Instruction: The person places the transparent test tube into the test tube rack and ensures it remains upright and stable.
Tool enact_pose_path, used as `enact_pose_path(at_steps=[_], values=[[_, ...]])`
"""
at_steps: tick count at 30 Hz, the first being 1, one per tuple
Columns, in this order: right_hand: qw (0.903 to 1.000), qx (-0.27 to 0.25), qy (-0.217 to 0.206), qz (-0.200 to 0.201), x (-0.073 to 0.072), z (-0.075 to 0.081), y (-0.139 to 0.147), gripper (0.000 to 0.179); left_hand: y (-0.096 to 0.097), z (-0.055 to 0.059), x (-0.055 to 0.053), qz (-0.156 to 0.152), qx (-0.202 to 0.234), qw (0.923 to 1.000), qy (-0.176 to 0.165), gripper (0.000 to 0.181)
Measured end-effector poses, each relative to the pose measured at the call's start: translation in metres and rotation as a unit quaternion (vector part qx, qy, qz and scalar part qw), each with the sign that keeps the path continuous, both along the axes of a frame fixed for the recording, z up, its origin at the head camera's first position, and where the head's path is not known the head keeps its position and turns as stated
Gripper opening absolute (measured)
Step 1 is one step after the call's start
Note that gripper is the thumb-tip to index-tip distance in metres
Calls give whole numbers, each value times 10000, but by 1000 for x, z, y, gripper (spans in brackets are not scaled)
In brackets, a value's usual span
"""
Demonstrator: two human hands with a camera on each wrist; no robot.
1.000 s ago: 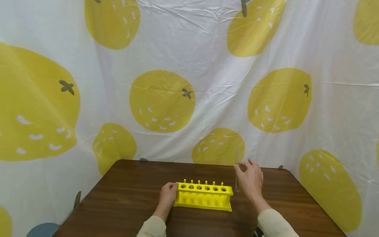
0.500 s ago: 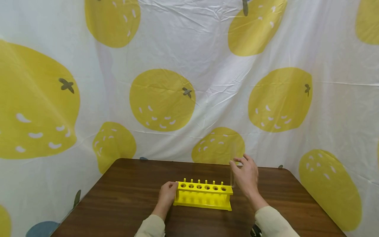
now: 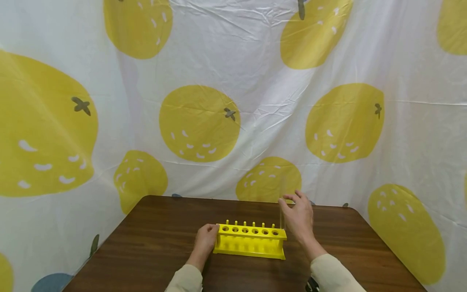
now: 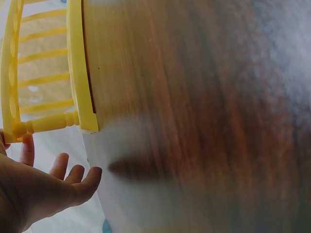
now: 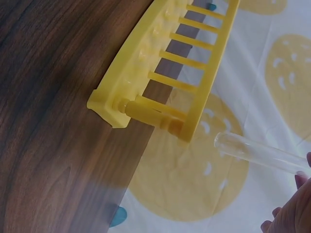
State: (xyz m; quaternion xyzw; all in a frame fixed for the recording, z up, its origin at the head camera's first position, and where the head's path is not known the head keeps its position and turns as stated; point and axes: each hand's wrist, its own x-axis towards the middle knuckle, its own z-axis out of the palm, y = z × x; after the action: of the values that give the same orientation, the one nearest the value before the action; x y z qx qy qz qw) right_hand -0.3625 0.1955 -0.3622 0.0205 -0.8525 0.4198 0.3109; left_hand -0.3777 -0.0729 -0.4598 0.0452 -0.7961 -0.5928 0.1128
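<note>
A yellow test tube rack (image 3: 249, 254) with a row of several holes stands upright on the table, no tubes in its holes. My left hand (image 3: 205, 241) grips the top plate at the rack's left end; in the left wrist view its other fingers (image 4: 87, 186) spread below the plate's corner. My right hand (image 3: 300, 217) pinches a clear glass test tube (image 5: 257, 153) between thumb and fingers. Held nearly upright, the tube has its rounded lower end just off the rack's right end, level with the top plate and behind the rightmost hole in the head view.
The dark wood-grain table (image 3: 146, 243) has rounded far corners. Behind it and at both sides hangs a white cloth (image 3: 262, 134) printed with yellow lemons. Short yellow pegs (image 3: 263, 224) rise along the rack's far side.
My right hand has carried the test tube leftward, from right of the rack to over its right end. The left hand and the rack have stayed in place.
</note>
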Motion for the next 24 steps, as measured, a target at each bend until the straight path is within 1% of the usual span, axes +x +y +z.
enact_pose_path(at_steps=[6, 15, 20, 24], values=[[9999, -90, -41, 117, -1, -3, -3, 34, 0, -1, 0, -1, 12, 10000, 42, 30], [9994, -203, -38, 275, -2, -10, -4, 37, 0, -1, 0, -74, 88, 9999, -109, 31], [9992, -300, 63, 243, -3, -15, -5, 35, 0, -1, 1, -85, 49, 9999, -99, 32], [9991, -335, 134, 241, -3, -18, -5, 35, 0, -1, 1, -87, 99, 9999, -87, 33]])
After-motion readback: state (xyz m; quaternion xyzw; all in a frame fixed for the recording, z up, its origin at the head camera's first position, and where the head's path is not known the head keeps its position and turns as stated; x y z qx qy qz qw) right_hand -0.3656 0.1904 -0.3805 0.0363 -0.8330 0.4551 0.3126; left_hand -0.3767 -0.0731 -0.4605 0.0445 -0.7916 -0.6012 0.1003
